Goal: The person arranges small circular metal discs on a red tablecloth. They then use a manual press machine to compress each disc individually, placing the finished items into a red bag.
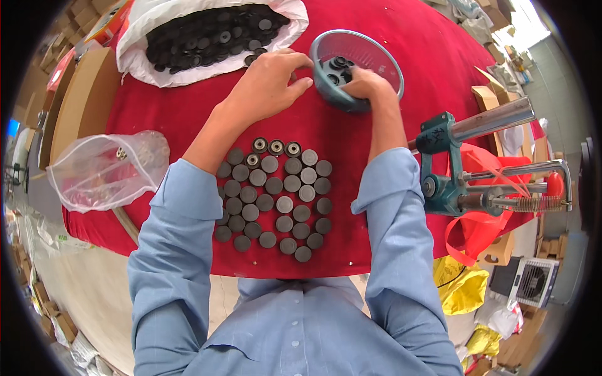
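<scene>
My right hand (369,86) reaches into a translucent blue-grey plastic bowl (387,59) at the far middle of the table. Its fingertips are among a few black ring-shaped pieces (338,62) and are partly hidden, so I cannot see whether they grip one. To the left of the bowl, my left hand (266,81) hovers with thumb and forefinger apart and nothing visible between them. Nearer to me, many dark round caps (273,185) lie in loose rows on the red cloth. Several at the far end (276,147) show metal ring centres.
A white sack (135,53) of black round pieces lies at the far left. Below it sits a clear plastic bag (106,172) beside a cardboard box (88,94). A green hand press (442,166) with metal rods stands on the right, beside a red bag (467,235).
</scene>
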The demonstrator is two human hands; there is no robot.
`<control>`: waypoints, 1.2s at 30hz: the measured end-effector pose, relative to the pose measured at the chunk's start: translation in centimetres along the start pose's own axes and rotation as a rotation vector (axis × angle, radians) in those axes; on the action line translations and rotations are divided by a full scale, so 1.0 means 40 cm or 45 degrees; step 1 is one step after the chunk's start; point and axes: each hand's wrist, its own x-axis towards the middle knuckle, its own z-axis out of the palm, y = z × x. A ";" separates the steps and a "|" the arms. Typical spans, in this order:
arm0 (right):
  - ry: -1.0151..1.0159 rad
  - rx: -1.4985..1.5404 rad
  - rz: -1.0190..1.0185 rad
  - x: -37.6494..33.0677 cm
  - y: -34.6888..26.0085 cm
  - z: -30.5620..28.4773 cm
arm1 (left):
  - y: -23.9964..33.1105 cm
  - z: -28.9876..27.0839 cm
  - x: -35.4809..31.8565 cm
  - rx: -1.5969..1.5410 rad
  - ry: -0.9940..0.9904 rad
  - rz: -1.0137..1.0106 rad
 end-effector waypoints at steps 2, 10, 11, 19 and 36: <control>0.034 -0.046 0.027 -0.020 -0.060 0.017 | -0.013 0.025 0.035 0.068 0.001 0.057; 0.182 0.423 -0.374 0.005 -0.065 0.062 | -0.069 0.119 0.108 0.302 -0.004 0.170; 0.211 0.425 -0.418 0.008 -0.067 0.065 | -0.077 0.124 0.110 0.383 -0.095 0.142; -0.160 1.497 -0.260 -0.027 -0.064 0.020 | -0.081 0.162 0.118 0.319 -0.154 -0.072; -0.169 2.026 -0.570 -0.146 -0.091 -0.043 | -0.051 0.038 0.049 -1.011 0.021 -0.734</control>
